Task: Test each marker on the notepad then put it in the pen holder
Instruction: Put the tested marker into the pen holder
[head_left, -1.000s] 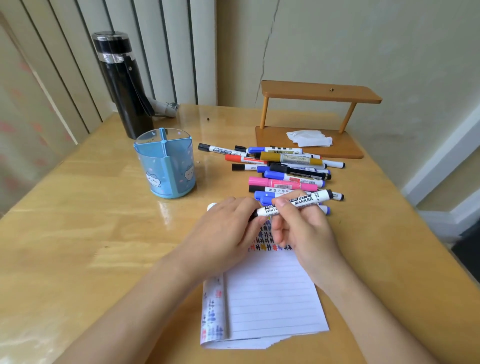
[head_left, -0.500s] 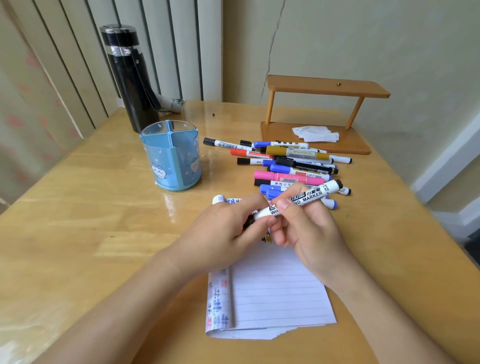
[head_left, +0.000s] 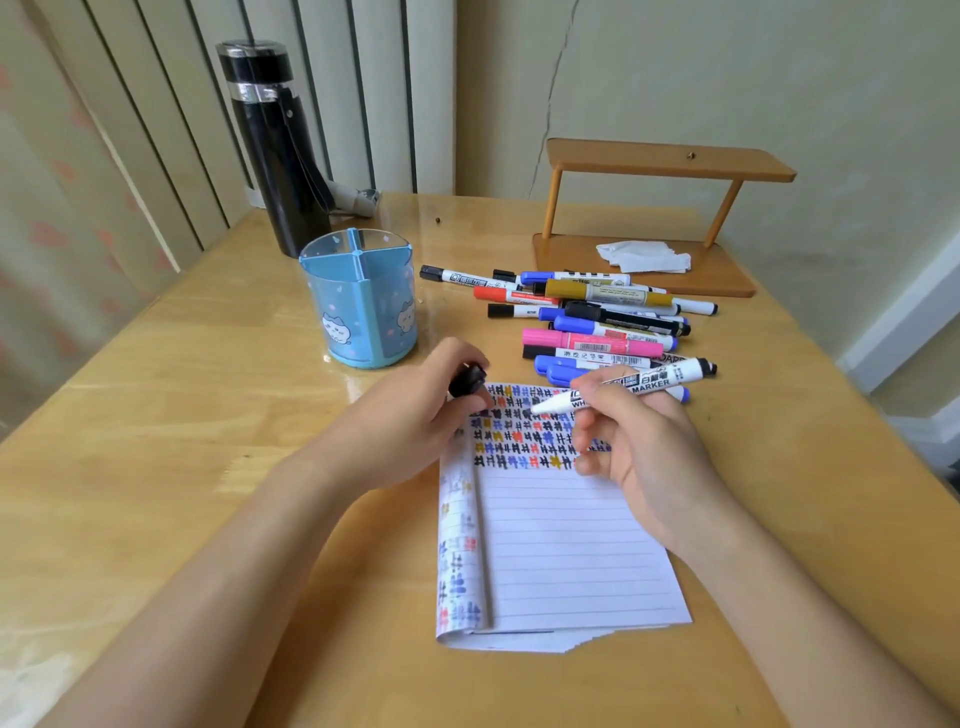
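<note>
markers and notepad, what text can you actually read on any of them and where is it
"MARKER": on the white marker held in the right hand, with a partial "WH" below it.
Partial "OAR": on a marker in the pile, the rest hidden.
Other marker labels and barcodes: too small or blurred to read.
Notepad: only coloured hash-like test marks, no words.
Pen holder: cat pictures, no text.

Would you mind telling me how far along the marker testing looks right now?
Nothing is stored yet: the pen holder looks empty. The notepad already carries rows of marks. In hand: the right hand holds an uncapped whiteboard marker, the left hand its cap. The pile of markers remains.
</note>
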